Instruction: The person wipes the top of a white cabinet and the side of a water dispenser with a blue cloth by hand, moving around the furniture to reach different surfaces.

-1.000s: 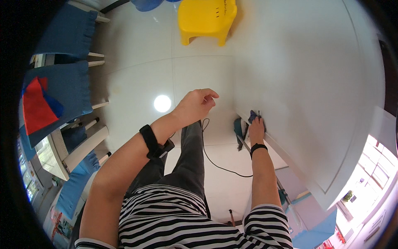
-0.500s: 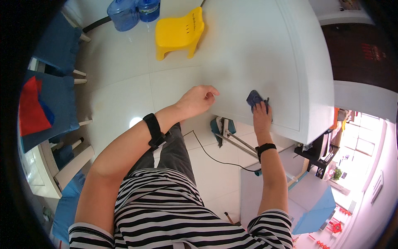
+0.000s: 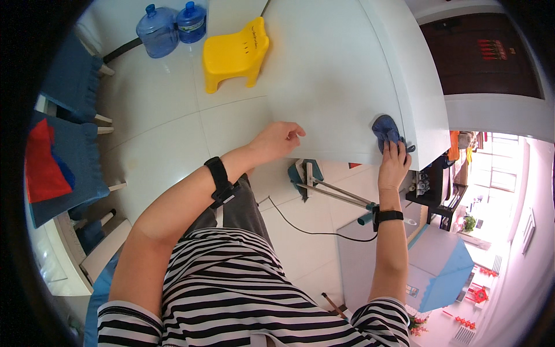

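Observation:
A dark blue cloth (image 3: 385, 129) lies bunched against the smooth side of a large white cabinet (image 3: 335, 87), near its right-hand edge. My right hand (image 3: 394, 165) presses on the cloth, with the fingers over its lower part. Some of the cloth sticks out to the right of the fingertips. My left hand (image 3: 276, 140) hangs in front of the cabinet's lower left, its fingers loosely bent with nothing in them. A black band (image 3: 218, 179) circles my left wrist, and another is on my right.
A yellow plastic chair (image 3: 234, 55) stands on the tiled floor by the cabinet. Behind it are blue water jugs (image 3: 159, 34). A broom and dustpan (image 3: 305, 176) stand below the cabinet's edge, near a dark cable (image 3: 300, 224). Blue-covered chairs (image 3: 66, 156) line the left.
My right hand has slid the cloth to the right across the white surface, toward the edge. My left hand has barely moved. The whole view has shifted slightly.

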Action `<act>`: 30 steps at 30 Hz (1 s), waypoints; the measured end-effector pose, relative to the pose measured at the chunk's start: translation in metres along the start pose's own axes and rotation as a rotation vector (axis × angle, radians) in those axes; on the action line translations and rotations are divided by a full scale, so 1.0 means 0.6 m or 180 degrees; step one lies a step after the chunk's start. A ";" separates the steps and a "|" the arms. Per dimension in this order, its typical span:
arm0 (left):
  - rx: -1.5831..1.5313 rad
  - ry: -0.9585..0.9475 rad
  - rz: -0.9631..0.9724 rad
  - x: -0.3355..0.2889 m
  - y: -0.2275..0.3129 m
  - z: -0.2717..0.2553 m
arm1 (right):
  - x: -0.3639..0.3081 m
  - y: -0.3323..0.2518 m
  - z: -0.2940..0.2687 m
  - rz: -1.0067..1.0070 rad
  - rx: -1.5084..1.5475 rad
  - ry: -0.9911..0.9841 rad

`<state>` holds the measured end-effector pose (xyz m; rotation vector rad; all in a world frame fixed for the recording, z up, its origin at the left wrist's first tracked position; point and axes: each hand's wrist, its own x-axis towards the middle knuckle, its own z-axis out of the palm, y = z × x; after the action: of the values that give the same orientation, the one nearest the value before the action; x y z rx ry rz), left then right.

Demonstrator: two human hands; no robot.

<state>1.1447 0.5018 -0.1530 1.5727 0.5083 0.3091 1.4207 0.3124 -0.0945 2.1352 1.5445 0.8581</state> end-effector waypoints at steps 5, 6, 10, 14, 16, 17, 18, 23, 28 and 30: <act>-0.0053 0.0184 -0.0340 -0.001 -0.011 -0.025 | -0.026 -0.056 0.080 -0.0147 0.0270 -0.0190; -0.0051 0.0245 -0.0387 0.003 -0.014 -0.028 | -0.033 -0.071 0.103 -0.0223 0.0345 -0.0293; -0.0019 0.0352 -0.0497 0.022 -0.034 -0.037 | -0.057 -0.126 0.183 -0.0524 0.0435 -0.0819; -0.0157 0.0531 -0.0792 0.039 -0.074 -0.043 | -0.079 -0.187 0.268 -0.0913 0.0561 -0.1365; -0.0155 0.0577 -0.0902 0.052 -0.098 -0.040 | -0.095 -0.211 0.308 -0.1227 0.0496 -0.1699; -0.0117 0.0600 -0.0987 0.057 -0.109 -0.039 | -0.096 -0.227 0.313 -0.1310 0.0585 -0.1896; -0.0079 0.0617 -0.1075 0.062 -0.120 -0.037 | -0.102 -0.242 0.326 -0.1482 0.0527 -0.2033; -0.0104 0.0610 -0.1413 0.096 -0.165 -0.031 | -0.135 -0.286 0.410 -0.2126 0.0486 -0.2272; -0.0034 0.0539 -0.1459 0.133 -0.194 -0.013 | -0.183 -0.309 0.480 -0.2317 0.0680 -0.2524; 0.0146 0.0560 -0.1321 0.142 -0.202 -0.004 | -0.197 -0.308 0.497 -0.2398 0.0676 -0.2283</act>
<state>1.2011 0.5476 -0.2823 1.4493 0.9665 0.1183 1.4601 0.2788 -0.4609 1.4794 1.8200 -0.3018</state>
